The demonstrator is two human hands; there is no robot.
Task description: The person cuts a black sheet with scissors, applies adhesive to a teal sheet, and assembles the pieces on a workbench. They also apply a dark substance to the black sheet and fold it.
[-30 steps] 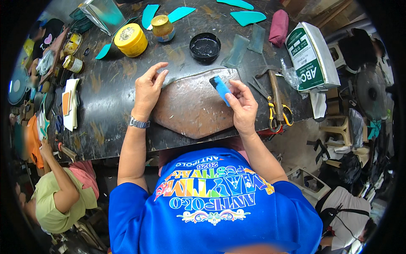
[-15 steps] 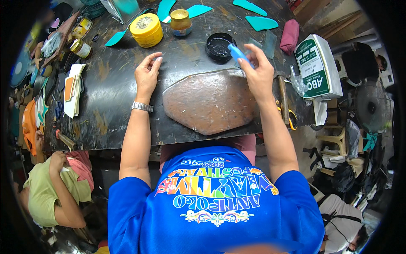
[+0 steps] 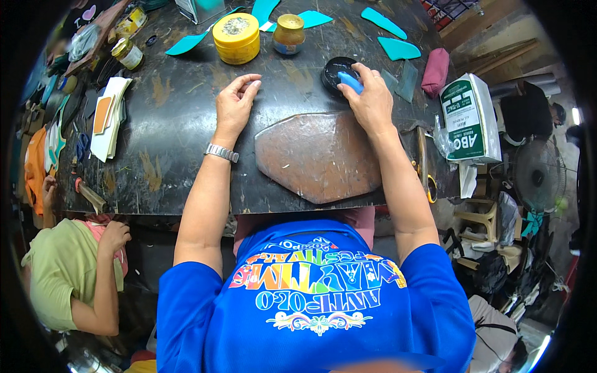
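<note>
My right hand (image 3: 372,102) is closed on a small light-blue tool (image 3: 350,81), its exact kind unclear. The tool's tip is over a round black tub (image 3: 330,69) with dark, glossy contents. Fingers hide part of the tub. Resting above the table, my left hand (image 3: 235,105) holds nothing, its fingers loosely bent and the thumb apart from them. Between my forearms lies a worn brown board (image 3: 317,158) with cut corners, near the table's front edge.
Beyond my hands stand a yellow tub (image 3: 236,46) and a small jar (image 3: 288,36). Teal cut pieces (image 3: 398,48) lie at the back. A pink pouch (image 3: 435,73) and a white-green can (image 3: 471,118) are at right. Paper patterns (image 3: 111,118) lie left; a person sits beyond.
My right hand has lowered the blue tool towards the black tub. The whole view has shifted, so things on the table appear farther right. My left hand looks much the same.
</note>
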